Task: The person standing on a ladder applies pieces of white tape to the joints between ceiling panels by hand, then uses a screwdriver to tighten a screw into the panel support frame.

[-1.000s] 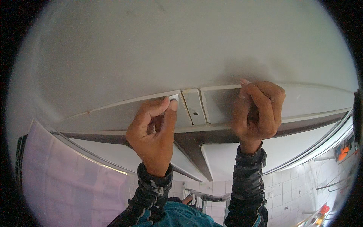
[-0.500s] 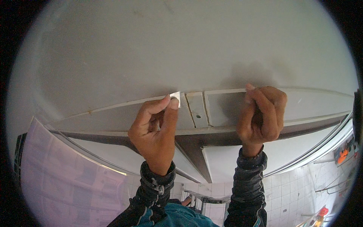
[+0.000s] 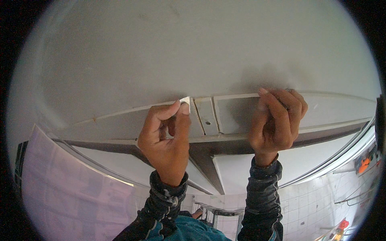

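My left hand (image 3: 171,152) is closed in a pinch, with a small whitish, slightly shiny flat piece (image 3: 186,100) between thumb and forefinger. That piece sits just under the long edge where a narrow grey panel (image 3: 233,116) meets the broad pale surface (image 3: 161,52). To its right, a short pale filler strip (image 3: 206,116) with a dark hole is set in the narrow panel, with cracked joints on both sides. My right hand (image 3: 279,120) is raised near the same edge, fingers curled and thumb against the forefinger. Whatever it holds, if anything, cannot be made out.
Below the panel runs a dark brown frame (image 3: 205,160) beside white panels. Purplish sheeting (image 3: 80,188) hangs at the left. A ladder (image 3: 219,211) stands below me over a tiled floor (image 3: 297,201). Orange and red items (image 3: 343,224) lie at the lower right.
My right hand has shifted slightly left, and its outer fingers have loosened and spread a little. My left hand keeps its pinch on the whitish piece, nearly in place.
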